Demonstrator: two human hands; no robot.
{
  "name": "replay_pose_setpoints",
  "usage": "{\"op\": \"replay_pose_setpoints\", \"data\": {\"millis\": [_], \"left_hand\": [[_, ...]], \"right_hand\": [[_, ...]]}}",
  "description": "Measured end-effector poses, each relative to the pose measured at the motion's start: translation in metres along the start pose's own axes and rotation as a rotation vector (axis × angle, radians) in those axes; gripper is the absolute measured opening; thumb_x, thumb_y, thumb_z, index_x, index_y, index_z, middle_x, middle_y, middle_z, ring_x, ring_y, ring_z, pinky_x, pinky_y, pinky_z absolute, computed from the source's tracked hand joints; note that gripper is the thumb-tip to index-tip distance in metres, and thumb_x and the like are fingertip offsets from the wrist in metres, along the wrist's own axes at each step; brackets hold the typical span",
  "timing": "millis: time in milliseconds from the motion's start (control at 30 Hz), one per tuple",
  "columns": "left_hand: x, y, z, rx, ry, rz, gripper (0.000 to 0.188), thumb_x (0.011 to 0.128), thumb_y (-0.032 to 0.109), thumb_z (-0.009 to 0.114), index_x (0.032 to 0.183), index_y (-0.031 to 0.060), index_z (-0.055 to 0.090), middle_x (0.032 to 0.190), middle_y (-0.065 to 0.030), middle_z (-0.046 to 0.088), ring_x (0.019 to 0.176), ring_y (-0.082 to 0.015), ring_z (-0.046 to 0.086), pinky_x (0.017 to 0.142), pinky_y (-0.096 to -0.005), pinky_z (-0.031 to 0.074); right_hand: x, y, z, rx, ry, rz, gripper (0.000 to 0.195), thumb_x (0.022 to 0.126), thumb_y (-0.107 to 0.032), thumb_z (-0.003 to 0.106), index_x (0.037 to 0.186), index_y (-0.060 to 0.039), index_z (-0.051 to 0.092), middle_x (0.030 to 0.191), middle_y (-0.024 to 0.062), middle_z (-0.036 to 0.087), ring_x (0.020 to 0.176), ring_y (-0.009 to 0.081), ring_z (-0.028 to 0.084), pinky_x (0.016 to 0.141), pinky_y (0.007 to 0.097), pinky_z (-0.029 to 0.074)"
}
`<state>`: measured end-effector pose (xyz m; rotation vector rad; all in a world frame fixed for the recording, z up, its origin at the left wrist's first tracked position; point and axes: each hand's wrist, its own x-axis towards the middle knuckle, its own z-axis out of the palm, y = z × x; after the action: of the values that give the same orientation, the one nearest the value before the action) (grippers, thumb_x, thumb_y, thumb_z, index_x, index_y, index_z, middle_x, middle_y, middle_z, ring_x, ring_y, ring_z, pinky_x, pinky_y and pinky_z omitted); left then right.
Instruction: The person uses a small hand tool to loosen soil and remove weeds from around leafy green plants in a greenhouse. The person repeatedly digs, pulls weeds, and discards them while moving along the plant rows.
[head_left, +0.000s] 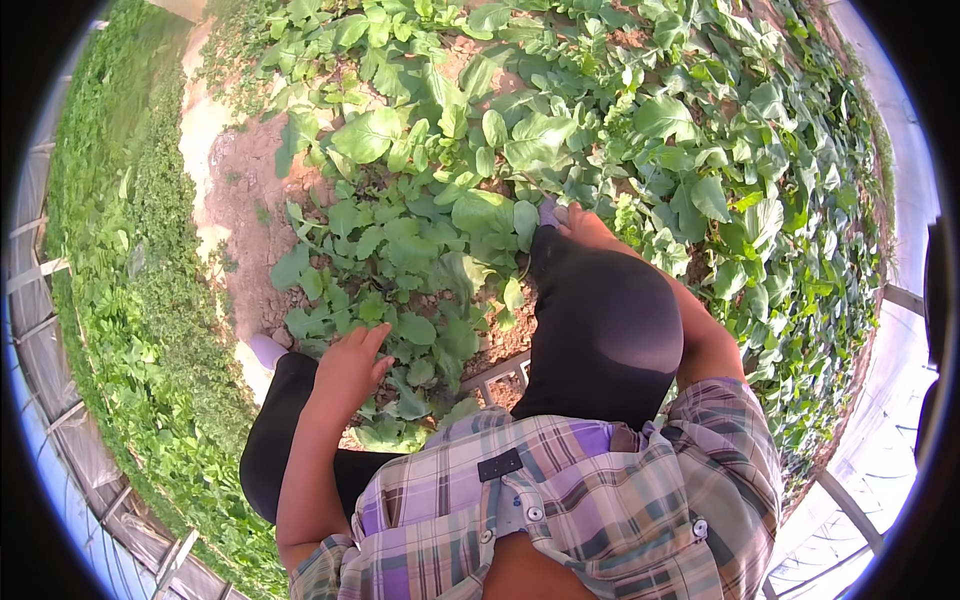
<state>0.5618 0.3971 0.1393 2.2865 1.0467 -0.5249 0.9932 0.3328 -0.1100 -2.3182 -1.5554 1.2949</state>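
My left hand (352, 367) hovers at or just above low, lobed green leaves (397, 236) growing between my legs. Its fingers and thumb are apart, with nothing seen between them; whether the fingertips touch a leaf is unclear. Beyond my right knee, my right hand (589, 225) is down beside my greyish-purple right shoe (549, 213), among broad leaves. Its fingers are partly hidden, so I cannot make out a grip. A leafy crop plant (480, 214) with large rounded leaves stands just left of that shoe.
Dense leafy plants (667, 120) cover the ground ahead and to the right. On the left, a bare soil path (247, 202) separates them from another green bed (127, 315). A slatted crate-like frame (491, 379) lies below me. Greenhouse sheeting (877, 420) borders the right side.
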Motion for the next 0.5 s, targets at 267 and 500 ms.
{"op": "replay_pose_setpoints", "data": {"millis": [267,500], "left_hand": [[0.007,-0.002,0.004,-0.019,-0.044,-0.059,0.050,0.084,0.020,0.068,0.129,0.0111,0.050,0.099,-0.0149,0.059,0.091,-0.0367,0.060,0.074,-0.0447,0.050],[0.010,-0.002,0.009,0.019,-0.019,-0.008,0.051,0.082,0.023,0.070,0.129,0.0112,0.051,0.097,-0.0138,0.059,0.086,-0.0353,0.062,0.073,-0.0432,0.051]], "right_hand": [[0.108,-0.031,-0.055,-0.108,0.293,0.225,0.039,0.094,-0.029,0.050,0.120,-0.0013,0.042,0.103,0.0228,0.067,0.096,0.0394,0.066,0.084,0.0460,0.052],[0.078,-0.022,-0.044,-0.140,0.147,0.314,0.040,0.091,-0.018,0.049,0.126,-0.0012,0.041,0.110,0.0241,0.066,0.103,0.0378,0.065,0.090,0.0440,0.051]]}}
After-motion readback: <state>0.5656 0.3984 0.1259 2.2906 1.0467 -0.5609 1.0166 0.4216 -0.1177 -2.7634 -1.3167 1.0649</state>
